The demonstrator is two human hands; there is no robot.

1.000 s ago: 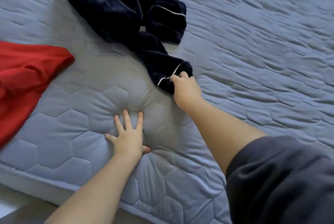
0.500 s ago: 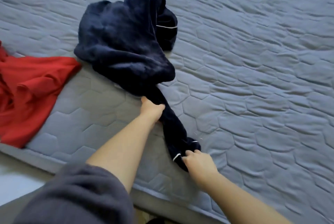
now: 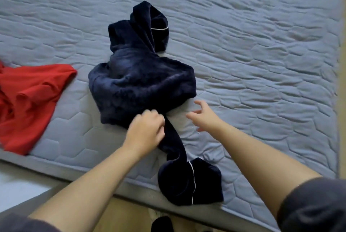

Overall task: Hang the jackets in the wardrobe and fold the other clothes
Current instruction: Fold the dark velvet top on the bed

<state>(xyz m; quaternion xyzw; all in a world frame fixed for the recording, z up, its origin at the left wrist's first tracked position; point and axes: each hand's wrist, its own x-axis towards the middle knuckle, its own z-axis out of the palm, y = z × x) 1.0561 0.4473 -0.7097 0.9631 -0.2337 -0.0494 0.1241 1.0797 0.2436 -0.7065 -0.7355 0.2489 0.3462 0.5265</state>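
Observation:
A dark navy fleece garment [image 3: 142, 81] with thin white piping lies crumpled on the grey-blue quilted mattress [image 3: 262, 63]. One long leg or sleeve of it runs toward me, and its cuff [image 3: 189, 183] lies at the mattress's near edge. My left hand [image 3: 146, 131] grips the garment where that long part meets the bunched body. To the right of the fabric, my right hand [image 3: 203, 116] hovers with fingers spread and holds nothing.
A red garment [image 3: 28, 100] lies spread at the left of the mattress, partly out of view. The mattress's near edge [image 3: 93, 170] runs diagonally below my arms, with floor beneath. A wooden strip [image 3: 342, 100] borders the right side.
The navy garment has been dragged toward me. My right hand let go of the cuff and moved up beside the bunched part. My left hand left the mattress and took hold of the garment.

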